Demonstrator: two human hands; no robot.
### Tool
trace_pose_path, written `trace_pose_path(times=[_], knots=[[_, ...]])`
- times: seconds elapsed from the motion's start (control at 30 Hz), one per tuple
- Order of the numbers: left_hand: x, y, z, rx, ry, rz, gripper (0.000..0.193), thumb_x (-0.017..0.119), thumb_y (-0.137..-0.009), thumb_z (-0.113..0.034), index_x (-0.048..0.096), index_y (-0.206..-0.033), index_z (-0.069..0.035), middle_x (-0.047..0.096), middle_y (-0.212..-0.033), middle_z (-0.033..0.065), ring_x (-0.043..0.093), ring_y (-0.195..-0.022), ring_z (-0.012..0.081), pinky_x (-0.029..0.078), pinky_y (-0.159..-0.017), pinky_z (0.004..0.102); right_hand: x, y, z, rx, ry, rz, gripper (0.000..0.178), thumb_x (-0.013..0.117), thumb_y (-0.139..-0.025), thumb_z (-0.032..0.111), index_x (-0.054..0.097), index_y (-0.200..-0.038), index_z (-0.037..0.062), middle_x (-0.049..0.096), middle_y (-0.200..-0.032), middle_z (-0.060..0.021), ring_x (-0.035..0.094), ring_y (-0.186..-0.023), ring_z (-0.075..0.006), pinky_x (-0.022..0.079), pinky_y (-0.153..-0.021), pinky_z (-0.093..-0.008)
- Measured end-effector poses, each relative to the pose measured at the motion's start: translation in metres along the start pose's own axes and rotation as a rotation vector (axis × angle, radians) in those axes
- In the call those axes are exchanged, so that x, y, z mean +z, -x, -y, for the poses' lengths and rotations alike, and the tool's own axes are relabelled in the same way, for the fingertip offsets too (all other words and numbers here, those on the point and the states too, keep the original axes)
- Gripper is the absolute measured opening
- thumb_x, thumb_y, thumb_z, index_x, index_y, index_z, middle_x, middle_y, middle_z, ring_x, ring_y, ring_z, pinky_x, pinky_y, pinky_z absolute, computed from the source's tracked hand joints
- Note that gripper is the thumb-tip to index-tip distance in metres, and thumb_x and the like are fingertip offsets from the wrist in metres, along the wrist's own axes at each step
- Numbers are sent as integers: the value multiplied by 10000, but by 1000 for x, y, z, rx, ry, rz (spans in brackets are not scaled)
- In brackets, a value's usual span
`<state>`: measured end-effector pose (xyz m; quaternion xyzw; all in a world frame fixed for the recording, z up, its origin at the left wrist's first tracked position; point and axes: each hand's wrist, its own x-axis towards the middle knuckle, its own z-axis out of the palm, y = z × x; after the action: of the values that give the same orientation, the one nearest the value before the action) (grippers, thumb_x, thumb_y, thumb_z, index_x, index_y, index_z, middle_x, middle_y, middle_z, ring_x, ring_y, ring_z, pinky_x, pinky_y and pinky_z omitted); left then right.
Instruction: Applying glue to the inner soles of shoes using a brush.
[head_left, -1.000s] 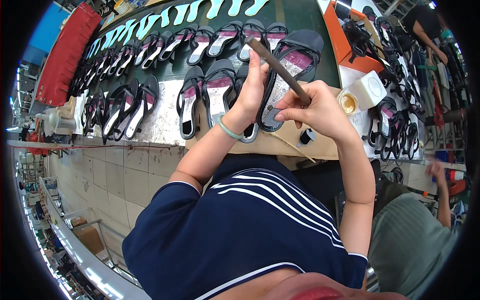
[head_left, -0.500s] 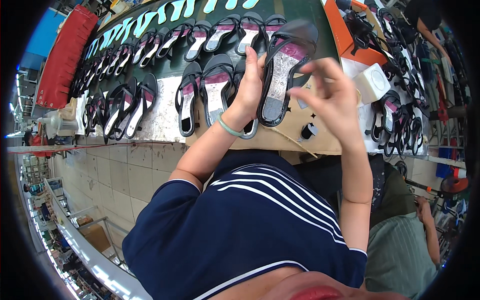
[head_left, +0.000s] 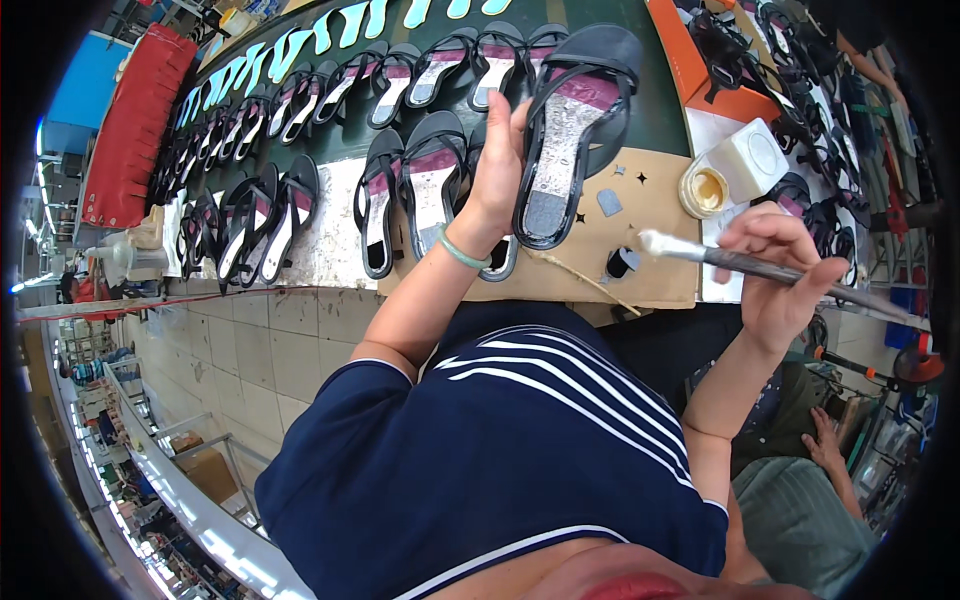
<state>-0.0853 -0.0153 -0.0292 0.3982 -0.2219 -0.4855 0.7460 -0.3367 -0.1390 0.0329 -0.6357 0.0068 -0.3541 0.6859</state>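
Observation:
My left hand point(head_left: 492, 185), with a pale green bangle at the wrist, grips a black strappy sandal point(head_left: 560, 150) by its left edge. The sandal is tilted up with its insole toward me, pale and patchy with a purple band near the toe and a grey patch at the heel. Off to the right, my right hand point(head_left: 785, 290) is closed around the dark handle of a brush point(head_left: 735, 262). The white-coated bristles point left toward the sandal, apart from it. Beyond the brush stands a white square jar point(head_left: 752, 158) with an open round mouth showing cream-coloured paste.
Several matching sandals point(head_left: 435, 170) stand in rows on the green table point(head_left: 345, 130), with pale insole pieces point(head_left: 350, 25) behind. Brown cardboard point(head_left: 650, 280) bears a small black spool point(head_left: 622, 262) and a thin stick point(head_left: 590, 285). An orange box point(head_left: 690, 70) stands far right; another person's hand point(head_left: 825, 450) is lower right.
My right hand has moved right, away from the sandal, and now holds the brush, not seen in it before. My left hand keeps the sandal in nearly the same place.

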Motion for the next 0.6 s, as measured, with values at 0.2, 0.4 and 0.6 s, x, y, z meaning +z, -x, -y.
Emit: trace_pose_path(times=[0.2,0.4,0.6], knots=[[15,4,-11,-119,-2,75,841,173,-934,-697,460,-1324,-10,654,-1024,91,660,-787,149,574,-645,283,8,4,2,-2,128,0,215,662,-859,138,620,-864,-73,602,-994,-237,652,-855,-262,569,-775,-377],[-22,14,-49,-324,116,35,656,285,-989,-570,518,-1240,-10,682,-958,137,695,-728,239,597,-632,350,-25,29,-10,71,66,-185,155,640,-861,77,611,-895,-71,609,-971,-218,654,-840,-263,565,-775,-378],[-25,-17,-70,-411,95,-29,594,338,-1000,-503,525,-1234,10,667,-1026,194,689,-834,303,589,-719,400,-40,56,-27,151,-19,-367,258,626,-870,67,546,-1082,-56,664,-953,-204,669,-833,-251,556,-771,-369]])
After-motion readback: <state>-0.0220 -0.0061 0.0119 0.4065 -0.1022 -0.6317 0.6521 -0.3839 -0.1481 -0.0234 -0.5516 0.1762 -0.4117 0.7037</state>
